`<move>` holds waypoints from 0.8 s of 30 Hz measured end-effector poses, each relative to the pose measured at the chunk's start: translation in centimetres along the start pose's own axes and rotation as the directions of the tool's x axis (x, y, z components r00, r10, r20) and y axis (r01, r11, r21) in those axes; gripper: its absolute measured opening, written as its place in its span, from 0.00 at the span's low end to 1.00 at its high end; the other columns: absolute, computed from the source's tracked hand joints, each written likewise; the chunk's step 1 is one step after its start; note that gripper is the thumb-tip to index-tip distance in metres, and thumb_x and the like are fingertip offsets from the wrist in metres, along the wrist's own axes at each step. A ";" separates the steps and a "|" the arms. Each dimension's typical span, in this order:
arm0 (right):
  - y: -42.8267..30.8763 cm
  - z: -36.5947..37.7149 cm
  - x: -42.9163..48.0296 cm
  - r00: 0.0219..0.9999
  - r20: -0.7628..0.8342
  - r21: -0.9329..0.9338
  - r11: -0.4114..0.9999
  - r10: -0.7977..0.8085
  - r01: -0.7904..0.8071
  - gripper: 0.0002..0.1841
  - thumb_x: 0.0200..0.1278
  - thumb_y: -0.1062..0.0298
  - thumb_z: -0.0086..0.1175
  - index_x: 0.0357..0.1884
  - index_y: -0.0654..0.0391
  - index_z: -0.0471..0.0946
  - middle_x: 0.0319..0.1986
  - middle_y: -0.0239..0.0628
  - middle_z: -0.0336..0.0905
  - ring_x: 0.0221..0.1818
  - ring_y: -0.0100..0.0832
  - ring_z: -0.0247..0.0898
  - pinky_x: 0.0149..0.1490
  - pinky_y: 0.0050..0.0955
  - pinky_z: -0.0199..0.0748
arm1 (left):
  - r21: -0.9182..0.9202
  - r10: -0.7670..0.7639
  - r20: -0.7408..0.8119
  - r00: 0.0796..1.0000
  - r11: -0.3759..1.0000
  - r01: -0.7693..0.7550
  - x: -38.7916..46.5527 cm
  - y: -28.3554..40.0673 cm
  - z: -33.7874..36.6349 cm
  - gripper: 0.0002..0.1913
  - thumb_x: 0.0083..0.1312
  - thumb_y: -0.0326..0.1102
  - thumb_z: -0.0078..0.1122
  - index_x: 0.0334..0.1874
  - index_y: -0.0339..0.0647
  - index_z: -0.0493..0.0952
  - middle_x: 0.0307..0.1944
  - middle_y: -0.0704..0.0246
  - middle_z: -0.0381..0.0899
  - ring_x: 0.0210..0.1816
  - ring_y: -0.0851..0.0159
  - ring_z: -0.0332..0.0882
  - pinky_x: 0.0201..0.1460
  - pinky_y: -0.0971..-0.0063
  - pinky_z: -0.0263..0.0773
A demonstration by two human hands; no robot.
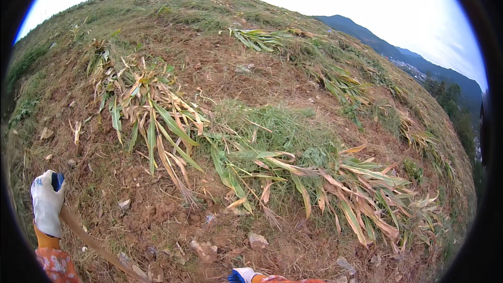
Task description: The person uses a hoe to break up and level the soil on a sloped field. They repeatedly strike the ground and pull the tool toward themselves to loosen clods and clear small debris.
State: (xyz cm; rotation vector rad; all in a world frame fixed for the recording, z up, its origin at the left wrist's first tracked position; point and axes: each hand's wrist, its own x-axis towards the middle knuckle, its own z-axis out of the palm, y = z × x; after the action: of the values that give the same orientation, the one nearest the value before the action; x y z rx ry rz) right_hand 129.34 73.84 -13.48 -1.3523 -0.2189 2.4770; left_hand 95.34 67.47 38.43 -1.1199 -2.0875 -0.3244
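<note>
My left hand (48,204), in a white work glove with blue coating, is closed around a wooden pole (100,249) at the left. The pole slants down and right from the glove and leaves the picture at the bottom edge, so its far end is hidden. At the bottom centre, my right hand (243,275) shows only in part, in a matching glove. Whether it holds anything is cut off from view. Before me lie a bundle of drying corn stalks (157,110) and another heap of corn stalks (353,192) on reddish soil (157,224).
Cut green grass (275,125) is piled between the stalks. A pale stone (257,241) and a smaller stone (124,204) sit in the soil near me. More corn stalks (261,38) lie farther up the slope. Wooded mountains (361,31) rise at the right.
</note>
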 end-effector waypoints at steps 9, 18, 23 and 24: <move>0.5 -3.9 1.0 0.997 0.007 -0.095 0.993 0.074 -0.073 0.17 0.61 0.56 0.47 0.37 0.63 0.72 0.38 0.50 0.75 0.37 0.46 0.73 0.44 0.42 0.73 | 0.138 -0.071 0.051 0.996 0.988 0.063 -4.7 0.6 -5.5 0.13 0.50 0.39 0.62 0.30 0.40 0.71 0.28 0.60 0.75 0.34 0.54 0.75 0.38 0.64 0.70; 2.2 -2.8 2.1 0.991 0.019 -0.209 0.970 0.130 -0.123 0.17 0.62 0.58 0.46 0.39 0.64 0.70 0.40 0.53 0.74 0.40 0.49 0.72 0.46 0.44 0.72 | 0.107 -0.119 -0.073 0.990 0.986 0.126 -7.9 -2.9 -8.1 0.12 0.51 0.38 0.61 0.34 0.42 0.73 0.29 0.62 0.76 0.34 0.55 0.75 0.38 0.66 0.70; 4.0 -1.2 2.1 0.985 0.045 -0.255 0.955 0.168 -0.151 0.16 0.62 0.59 0.46 0.40 0.65 0.69 0.41 0.54 0.73 0.41 0.50 0.72 0.48 0.46 0.71 | 0.096 -0.192 -0.130 0.973 0.974 0.205 -10.5 -6.9 -10.0 0.13 0.51 0.37 0.62 0.37 0.42 0.74 0.32 0.61 0.76 0.37 0.55 0.76 0.40 0.66 0.71; 4.5 -0.7 2.3 0.983 0.055 -0.266 0.951 0.175 -0.154 0.16 0.62 0.59 0.46 0.40 0.65 0.69 0.41 0.54 0.73 0.41 0.51 0.71 0.48 0.46 0.71 | 0.077 -0.212 -0.129 0.969 0.972 0.222 -10.9 -7.8 -10.3 0.14 0.51 0.36 0.62 0.38 0.42 0.74 0.33 0.61 0.77 0.37 0.55 0.76 0.41 0.66 0.71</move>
State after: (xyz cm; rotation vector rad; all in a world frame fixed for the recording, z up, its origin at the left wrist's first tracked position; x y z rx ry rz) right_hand 127.90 70.38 -16.92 -1.4278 -0.4850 2.7204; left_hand 97.94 50.78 38.83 -0.8000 -2.0989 -0.3879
